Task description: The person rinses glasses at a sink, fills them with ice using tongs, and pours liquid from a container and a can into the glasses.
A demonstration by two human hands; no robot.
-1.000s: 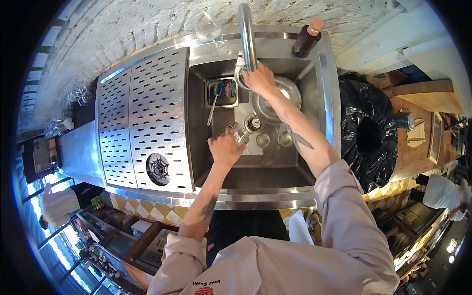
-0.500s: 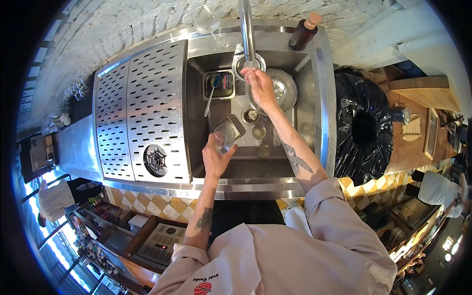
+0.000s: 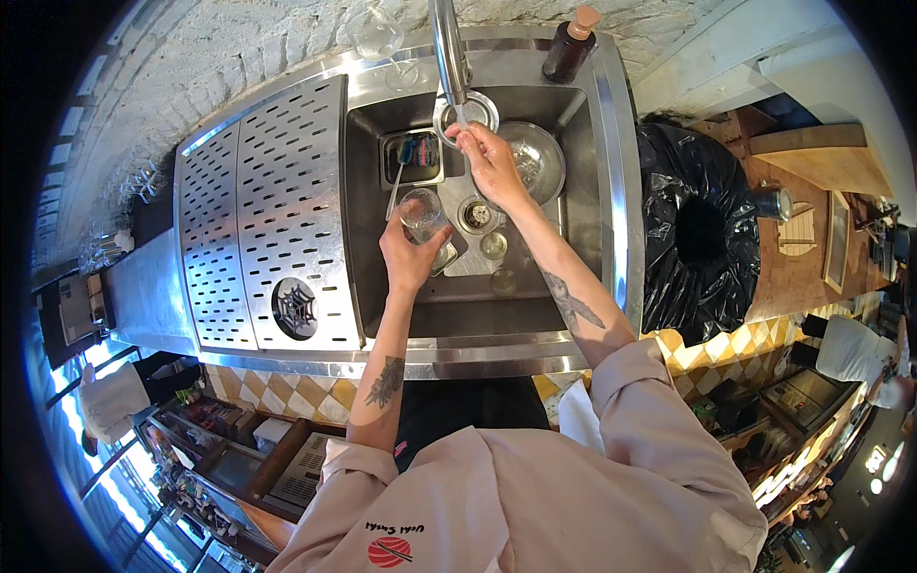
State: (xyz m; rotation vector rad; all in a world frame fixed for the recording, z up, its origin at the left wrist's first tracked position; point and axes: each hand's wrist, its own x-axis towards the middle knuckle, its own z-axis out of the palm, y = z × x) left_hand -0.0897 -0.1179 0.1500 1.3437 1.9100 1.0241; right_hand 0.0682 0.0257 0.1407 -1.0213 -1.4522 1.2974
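Note:
My left hand (image 3: 411,252) is wrapped round a clear drinking glass (image 3: 421,210), tilted over the left half of the sink (image 3: 535,317). Under the faucet (image 3: 447,53), my right hand (image 3: 489,164) has its fingers curled together at the thin water stream; anything inside them is hidden. A round metal dish (image 3: 485,103) sits behind those fingers, and a wide metal bowl (image 3: 544,158) lies to their right. Two small glasses (image 3: 493,245) stand near the drain (image 3: 476,216). Partly covered by my left hand is a squarish clear container (image 3: 447,260).
A small metal tray (image 3: 435,177) holds a sponge and a long-handled brush. Left of the sink is a slotted steel drainboard (image 3: 287,205). A stemmed glass (image 3: 377,36) and a dark pump bottle (image 3: 570,48) stand along the back ledge. At right is a black-bagged bin (image 3: 659,181).
My left hand has lifted the glass away from me, off the squarish container and toward the tray. The right hand stays at the faucet, its fingers curled. The whole view has shifted slightly.

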